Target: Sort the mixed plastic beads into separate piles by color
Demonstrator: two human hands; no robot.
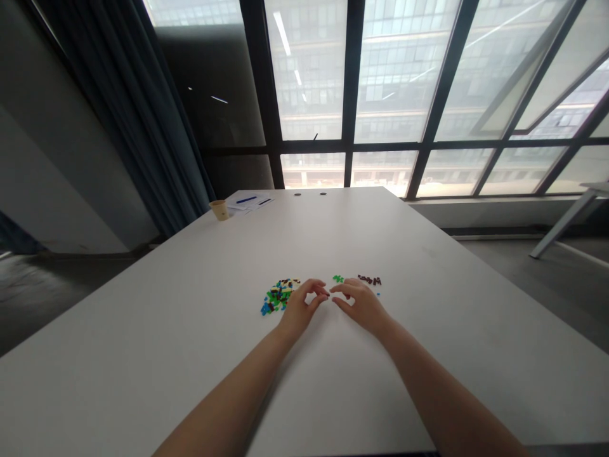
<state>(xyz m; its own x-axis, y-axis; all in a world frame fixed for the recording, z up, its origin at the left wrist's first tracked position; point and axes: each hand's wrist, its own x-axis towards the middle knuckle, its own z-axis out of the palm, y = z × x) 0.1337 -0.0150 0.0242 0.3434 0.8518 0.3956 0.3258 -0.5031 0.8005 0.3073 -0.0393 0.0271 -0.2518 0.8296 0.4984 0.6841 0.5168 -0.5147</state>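
Both hands are over the white table, fingertips facing each other with a narrow gap between. My left hand (304, 301) is curled in a pinch, with a tiny dark piece at its fingertips. My right hand (359, 303) has its thumb and fingers apart, and nothing shows between them. Just left of my left hand lies a pile of small mixed bricks (277, 296) in blue, green, brown and cream, partly hidden by that hand. Beyond my right hand sit a few green bricks (338, 278) and a group of dark brown bricks (370, 280). A small blue piece (378, 294) lies beside it.
The white table (333, 235) stretches toward the windows. At its far left stand a paper cup (219, 210) and papers (247, 204) with a blue pen (246, 200). Two dark round spots are near the far edge. A white-legged piece of furniture (564, 222) stands off to the right.
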